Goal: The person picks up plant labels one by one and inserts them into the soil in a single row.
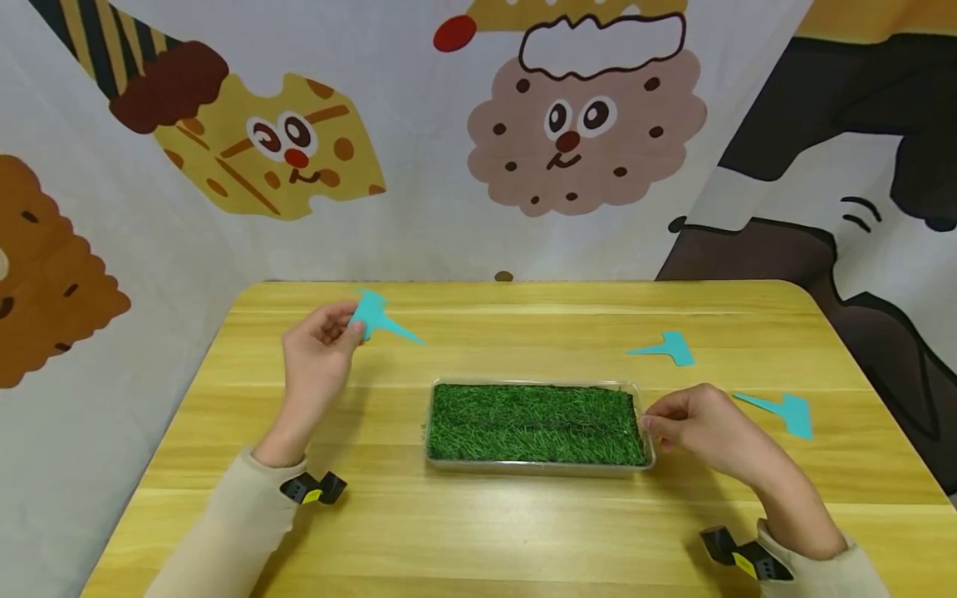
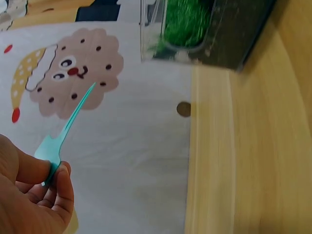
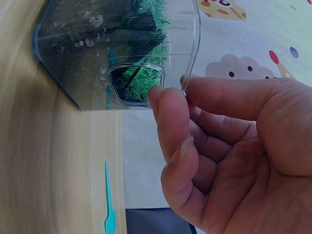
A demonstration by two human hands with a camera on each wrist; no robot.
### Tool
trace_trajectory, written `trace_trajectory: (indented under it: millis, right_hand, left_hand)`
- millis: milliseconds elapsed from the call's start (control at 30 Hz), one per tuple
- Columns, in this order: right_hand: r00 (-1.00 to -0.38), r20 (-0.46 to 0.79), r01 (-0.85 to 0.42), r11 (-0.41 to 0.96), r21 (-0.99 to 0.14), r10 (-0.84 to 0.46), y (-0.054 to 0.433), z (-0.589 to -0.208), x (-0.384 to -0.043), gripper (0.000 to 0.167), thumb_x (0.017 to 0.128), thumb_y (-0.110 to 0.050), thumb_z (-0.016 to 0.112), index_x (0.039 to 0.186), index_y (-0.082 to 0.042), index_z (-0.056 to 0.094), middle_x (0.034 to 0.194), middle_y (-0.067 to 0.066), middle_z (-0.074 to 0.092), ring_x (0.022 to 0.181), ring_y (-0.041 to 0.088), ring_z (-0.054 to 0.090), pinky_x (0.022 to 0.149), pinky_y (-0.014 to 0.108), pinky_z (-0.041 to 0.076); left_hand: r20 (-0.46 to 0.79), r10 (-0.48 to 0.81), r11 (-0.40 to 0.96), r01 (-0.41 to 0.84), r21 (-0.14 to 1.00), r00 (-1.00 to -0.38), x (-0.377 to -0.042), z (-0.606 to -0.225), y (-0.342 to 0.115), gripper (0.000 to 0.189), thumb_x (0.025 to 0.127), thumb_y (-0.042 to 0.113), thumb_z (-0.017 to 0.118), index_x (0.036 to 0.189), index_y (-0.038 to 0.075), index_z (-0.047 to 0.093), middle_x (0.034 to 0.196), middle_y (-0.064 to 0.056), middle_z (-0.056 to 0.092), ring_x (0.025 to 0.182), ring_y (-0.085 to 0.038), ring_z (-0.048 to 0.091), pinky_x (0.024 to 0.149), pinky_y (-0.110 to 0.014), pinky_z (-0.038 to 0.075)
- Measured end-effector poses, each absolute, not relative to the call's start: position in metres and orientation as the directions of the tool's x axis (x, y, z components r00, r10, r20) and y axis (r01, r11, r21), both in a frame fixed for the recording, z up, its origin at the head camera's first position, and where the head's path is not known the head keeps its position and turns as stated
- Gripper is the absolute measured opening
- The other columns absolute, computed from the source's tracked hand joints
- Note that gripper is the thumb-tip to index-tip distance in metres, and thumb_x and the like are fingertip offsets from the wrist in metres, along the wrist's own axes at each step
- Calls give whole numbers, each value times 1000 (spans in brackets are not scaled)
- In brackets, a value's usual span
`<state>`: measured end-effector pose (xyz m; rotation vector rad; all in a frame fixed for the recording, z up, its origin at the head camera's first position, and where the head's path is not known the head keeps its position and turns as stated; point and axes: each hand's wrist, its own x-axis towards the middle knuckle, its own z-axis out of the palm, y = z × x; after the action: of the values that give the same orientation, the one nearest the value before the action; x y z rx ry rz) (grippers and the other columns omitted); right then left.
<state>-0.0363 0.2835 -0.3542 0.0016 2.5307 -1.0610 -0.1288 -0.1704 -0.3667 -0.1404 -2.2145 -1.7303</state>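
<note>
A clear plastic box [image 1: 538,468] topped with green artificial grass [image 1: 534,423] stands mid-table. Between thumb and fingers, my left hand [image 1: 317,345] pinches a turquoise T-shaped plant label [image 1: 371,314] by its broad head, up and left of the box. In the left wrist view the thin stem of that label [image 2: 73,119] points away from the hand. My right hand [image 1: 706,432] pinches the rim at the box's right end. Seen from the right wrist, thumb and forefinger meet at the clear rim [image 3: 195,53], and dark material with pale bits shows through the wall.
Two more turquoise labels lie on the wooden table [image 1: 351,531]: one label [image 1: 676,349] behind the right hand, another label [image 1: 797,415] to its right. A white cloth [image 1: 419,241] printed with cartoon food hangs behind the table.
</note>
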Motion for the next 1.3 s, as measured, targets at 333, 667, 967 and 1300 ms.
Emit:
trace_trajectory:
  millis: [333,667,967,1300]
  right_hand:
    - [-921,-360,157,709,-688,-145,283,-355,-35,16,102,-15,69,106,-5,80,87,2,74,80,24,67,71,38,52]
    - [-925,-353,153,711,-686,-142,284,-355,-36,16,102,-16,69,105,-6,80,85,2,73,79,24,66,71,37,52]
    - [-921,-361,165,697,-698,-144,283,-355,-35,16,101,-16,69,106,-5,80,87,3,74,81,25,68,73,41,54]
    - [-923,-356,159,696,-700,-146,283,-356,-35,15,101,-14,69,105,-5,80,87,2,74,80,26,68,72,41,54]
  left_hand:
    - [366,-70,294,332,896,-928,-110,-369,-154,22,97,-3,71,119,-3,76,92,-19,73,70,-10,65,59,-20,50]
    - [341,-29,222,327,919,-940,-96,-368,-138,18,94,-7,72,112,-4,77,90,-19,74,71,-12,65,60,-21,49]
    - [351,52,224,354,908,-935,-88,-373,-129,14,93,-5,74,106,-2,78,94,-12,78,79,-17,70,67,-22,54]
    - [413,161,231,441,868,-897,-86,-384,-122,17,90,-10,75,104,-1,79,97,-7,78,83,-14,68,77,-23,56]
